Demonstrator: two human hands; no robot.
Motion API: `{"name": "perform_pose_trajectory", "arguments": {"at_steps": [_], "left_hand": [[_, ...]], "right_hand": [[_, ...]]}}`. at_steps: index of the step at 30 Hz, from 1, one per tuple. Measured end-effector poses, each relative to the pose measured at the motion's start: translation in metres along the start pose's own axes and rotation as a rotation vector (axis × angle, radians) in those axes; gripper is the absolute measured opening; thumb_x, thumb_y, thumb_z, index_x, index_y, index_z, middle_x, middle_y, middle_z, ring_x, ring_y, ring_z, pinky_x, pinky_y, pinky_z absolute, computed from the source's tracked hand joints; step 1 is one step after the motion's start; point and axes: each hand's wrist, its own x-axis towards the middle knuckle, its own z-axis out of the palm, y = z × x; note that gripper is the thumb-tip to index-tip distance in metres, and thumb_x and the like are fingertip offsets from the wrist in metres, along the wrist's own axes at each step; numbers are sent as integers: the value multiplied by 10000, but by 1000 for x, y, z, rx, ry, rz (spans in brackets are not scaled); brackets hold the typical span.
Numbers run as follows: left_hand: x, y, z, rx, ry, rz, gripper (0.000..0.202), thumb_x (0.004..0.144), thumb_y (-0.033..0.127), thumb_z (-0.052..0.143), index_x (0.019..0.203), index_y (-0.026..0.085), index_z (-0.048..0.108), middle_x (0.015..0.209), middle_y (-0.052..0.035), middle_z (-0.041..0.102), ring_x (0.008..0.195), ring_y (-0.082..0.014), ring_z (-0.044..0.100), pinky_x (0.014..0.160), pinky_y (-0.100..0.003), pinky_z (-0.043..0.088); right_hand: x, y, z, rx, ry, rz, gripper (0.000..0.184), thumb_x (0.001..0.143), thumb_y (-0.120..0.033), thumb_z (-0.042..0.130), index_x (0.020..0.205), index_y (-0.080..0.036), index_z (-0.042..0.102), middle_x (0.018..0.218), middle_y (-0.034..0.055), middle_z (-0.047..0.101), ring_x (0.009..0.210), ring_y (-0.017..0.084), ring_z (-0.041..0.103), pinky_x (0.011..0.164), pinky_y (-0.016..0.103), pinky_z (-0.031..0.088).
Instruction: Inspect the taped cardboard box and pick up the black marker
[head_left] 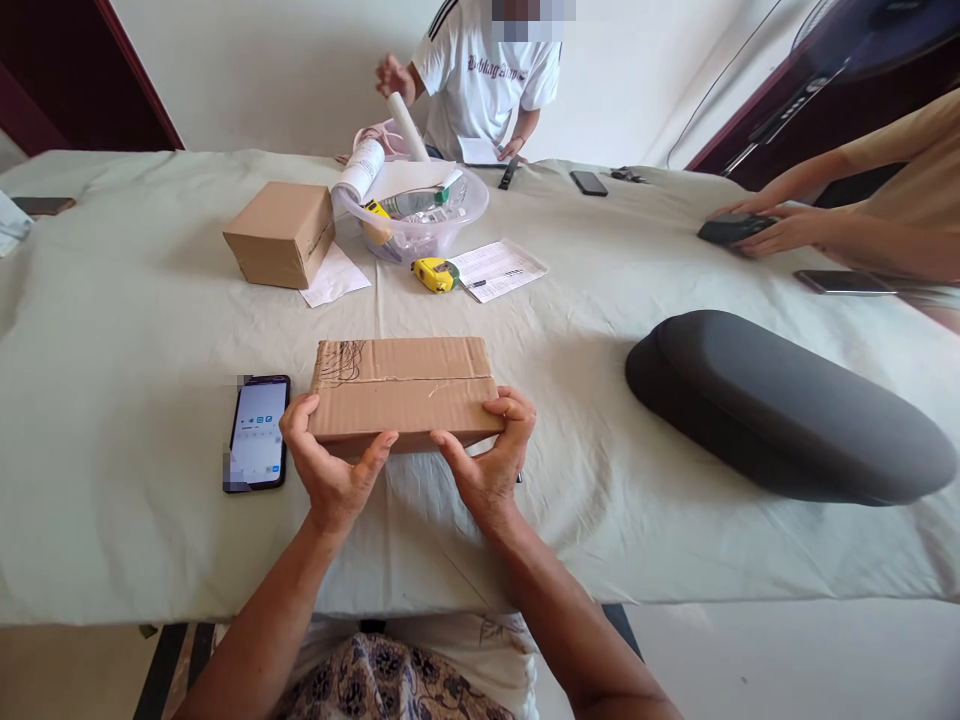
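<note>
A flat cardboard box (pixel 403 385) with a taped seam and black scribbles at its left end sits near the table's front edge. My left hand (pixel 328 467) grips its near left corner, thumb against the front side. My right hand (pixel 489 457) grips its near right corner, fingers curled over the top edge. Both hands are closed on the box. A smartphone (pixel 256 432) with a lit screen lies just left of my left hand.
A smaller cardboard box (pixel 280 233), a clear bowl (pixel 414 215) of items, a yellow tape measure (pixel 435 274) and papers (pixel 498 268) lie further back. A large dark grey case (pixel 787 405) lies at right. One person sits opposite; another person's hands (pixel 757 228) hold a dark object at right.
</note>
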Motion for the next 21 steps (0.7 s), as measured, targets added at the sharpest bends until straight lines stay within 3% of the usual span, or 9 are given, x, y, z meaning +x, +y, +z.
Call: {"name": "perform_pose_trajectory", "arguments": {"at_steps": [6,12,21], "left_hand": [[0,-5,-1,-123,-14,-95,573,926,514,663,1376,204,490,1281,-116,555,1201,-250,573,1061,-418,469],[4,-3,-4,-224,-5,-181,404,1016,432,510,1345,201,543,1282,-115,593,1206,-222,587,1061,-368,464],[4,-7,-5,-285,-7,-263,512,937,441,565,1385,193,553,1358,-130,594,1249,-262,596,1067,-383,490]], "right_hand": [[3,2,-3,186,-7,113,219,979,-436,547,1117,-265,555,1213,76,583,1178,237,589,1021,483,482],[4,8,0,298,44,241,293,984,-447,490,1187,-275,613,1197,71,641,1160,235,615,986,449,514],[5,13,1,370,57,274,322,915,-424,553,1193,-266,587,1168,78,637,1041,219,638,882,407,540]]}}
